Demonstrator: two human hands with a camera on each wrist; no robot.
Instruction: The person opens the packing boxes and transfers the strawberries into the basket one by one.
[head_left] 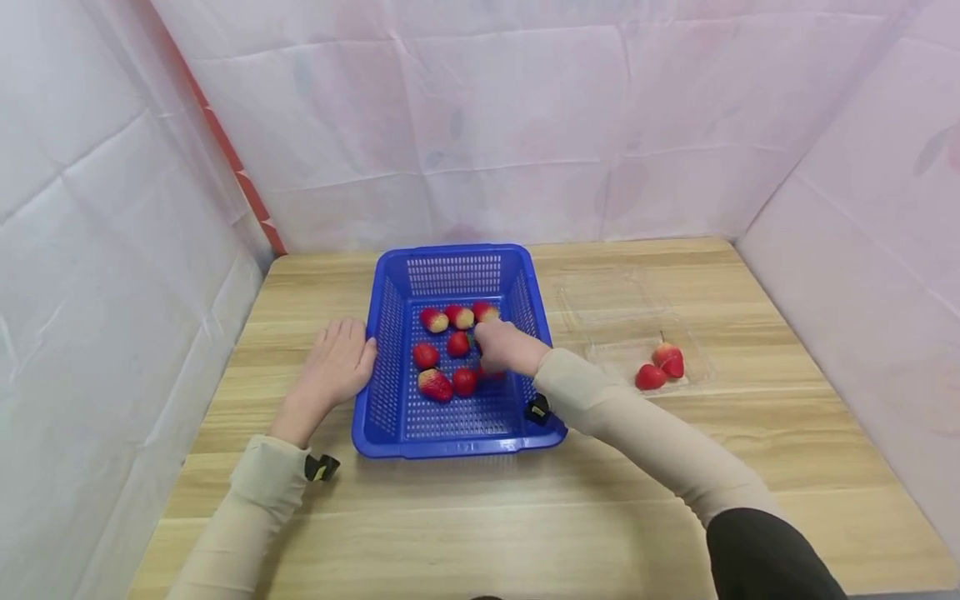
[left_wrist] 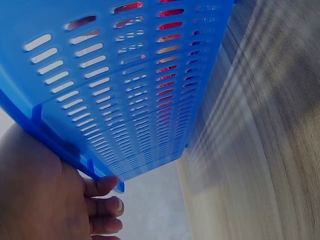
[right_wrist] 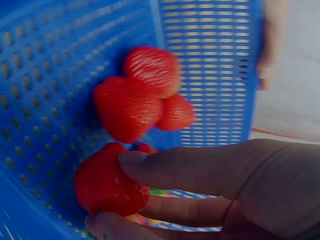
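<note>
A blue plastic basket (head_left: pixel 457 448) with slotted walls holds several red strawberries (head_left: pixel 436 385), some with pale tops. My right hand (head_left: pixel 504 346) reaches inside it. In the right wrist view, thumb and fingers pinch one strawberry (right_wrist: pixel 111 180) low over the slotted floor, close to a cluster of other strawberries (right_wrist: pixel 127 110). My left hand (head_left: pixel 341 362) holds the basket's left rim. In the left wrist view its fingers (left_wrist: pixel 105 206) bend loosely below the rim, while the rim hides the thumb.
Right of the basket lies an opened clear plastic box (head_left: pixel 618 358), with two strawberries (head_left: pixel 651 377) in its near half. The wooden table (head_left: pixel 450 533) has pale cloth walls (head_left: pixel 510 125) behind it and at both sides.
</note>
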